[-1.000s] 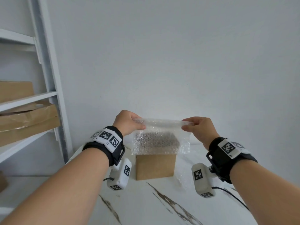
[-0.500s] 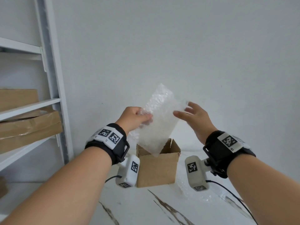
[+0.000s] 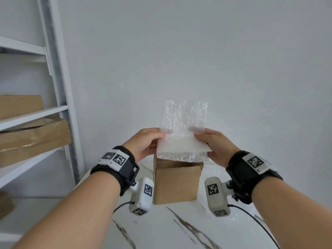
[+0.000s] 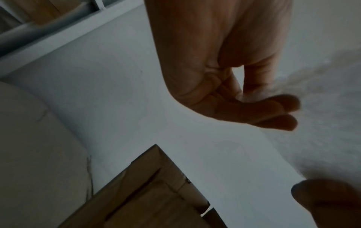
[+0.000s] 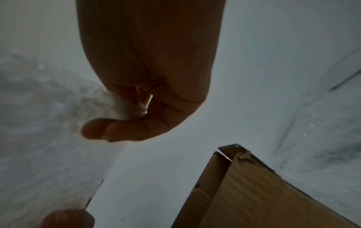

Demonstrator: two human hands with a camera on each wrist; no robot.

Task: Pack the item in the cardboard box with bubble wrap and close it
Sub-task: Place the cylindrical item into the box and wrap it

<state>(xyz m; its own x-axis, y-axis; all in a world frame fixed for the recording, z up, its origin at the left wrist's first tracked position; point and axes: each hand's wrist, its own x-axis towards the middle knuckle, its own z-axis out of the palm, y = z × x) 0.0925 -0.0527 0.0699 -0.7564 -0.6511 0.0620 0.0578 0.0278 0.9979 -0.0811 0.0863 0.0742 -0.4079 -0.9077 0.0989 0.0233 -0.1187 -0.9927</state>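
Note:
A sheet of clear bubble wrap point(image 3: 183, 133) is held upright just above the small cardboard box point(image 3: 177, 182) on the marble table. My left hand point(image 3: 143, 141) pinches its left edge and my right hand point(image 3: 214, 145) pinches its right edge. The sheet bends toward me at the hands, its lower part hanging over the box opening. The left wrist view has my left fingers point(image 4: 269, 111) against the blurred bubble wrap point(image 4: 322, 123), the box point(image 4: 156, 192) below. From the right wrist, my right fingers point(image 5: 121, 129) hold the bubble wrap point(image 5: 48, 123) beside the box point(image 5: 254, 192). The box's inside is hidden.
A white metal shelf unit point(image 3: 59, 105) stands at the left with flat cardboard boxes point(image 3: 32, 137) on its shelves. A white wall rises close behind the box. More bubble wrap point(image 3: 239, 215) lies on the marble table point(image 3: 161, 230) at the right.
The sheet went from draped over the box, to tilted in my left hand alone, to upright. My right hand has taken hold of its right edge again.

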